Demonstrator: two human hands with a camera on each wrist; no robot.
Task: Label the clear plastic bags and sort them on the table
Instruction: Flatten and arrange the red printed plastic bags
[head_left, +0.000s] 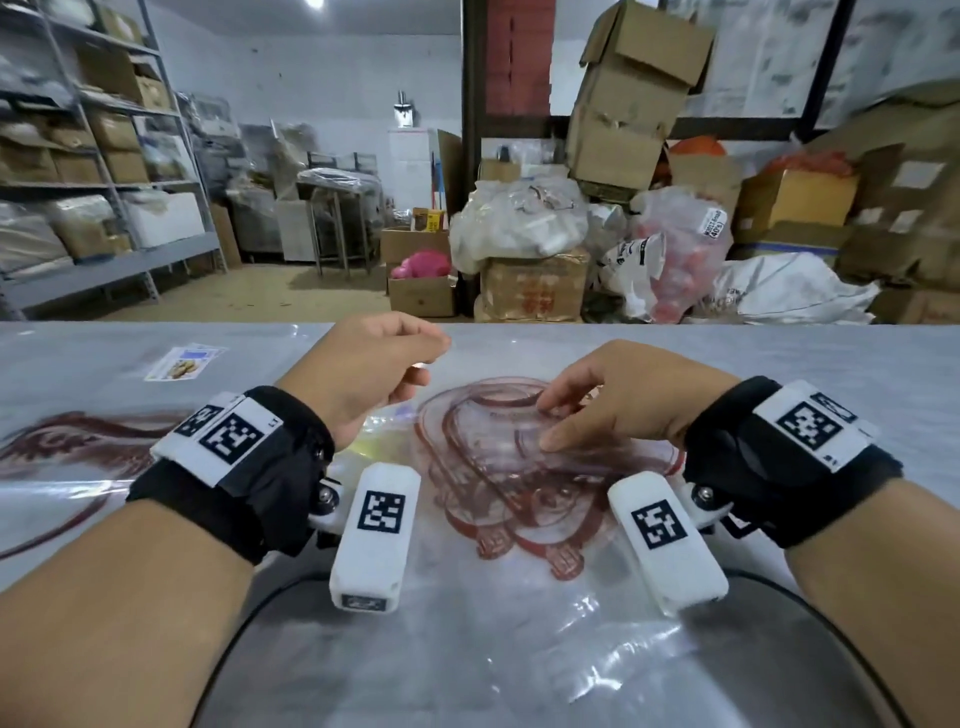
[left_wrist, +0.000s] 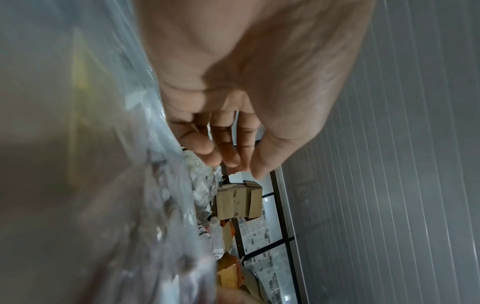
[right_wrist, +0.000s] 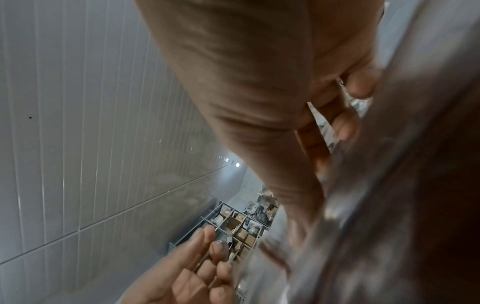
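The clear plastic bags (head_left: 519, 467) with red print lie flat on the counter (head_left: 831, 364). The right hand (head_left: 613, 400) presses spread fingers on them. The left hand (head_left: 374, 374) hovers, loosely curled, holding nothing. The print cannot be read.

We see bare forearms, each with a black wrist strap (head_left: 249, 467) bearing white camera modules (head_left: 375, 535) with black square markers.

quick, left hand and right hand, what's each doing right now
Left hand: raised above the stack of clear bags, fingers loosely curled, holding nothing visible.
Right hand: open, fingertips pressing on the top bag.
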